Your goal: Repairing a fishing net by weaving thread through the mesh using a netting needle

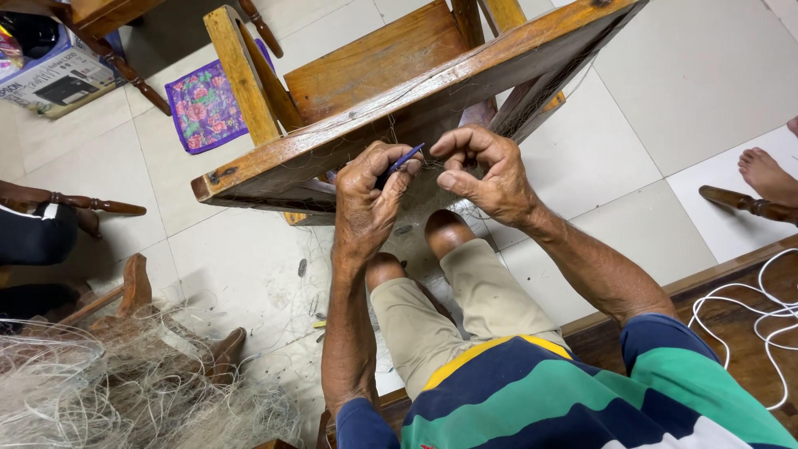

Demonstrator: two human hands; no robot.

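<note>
My left hand is closed around a thin blue netting needle, its tip poking out toward the right. My right hand pinches fine, nearly clear fishing net mesh just beside the needle tip. Both hands work close together under the edge of a tipped wooden chair frame, over which the net hangs. My knees in beige shorts sit below the hands.
A heap of tangled fishing net lies at lower left on the tiled floor. A floral cloth and a cardboard box are at upper left. Another person's bare foot is at right, white cord beside me.
</note>
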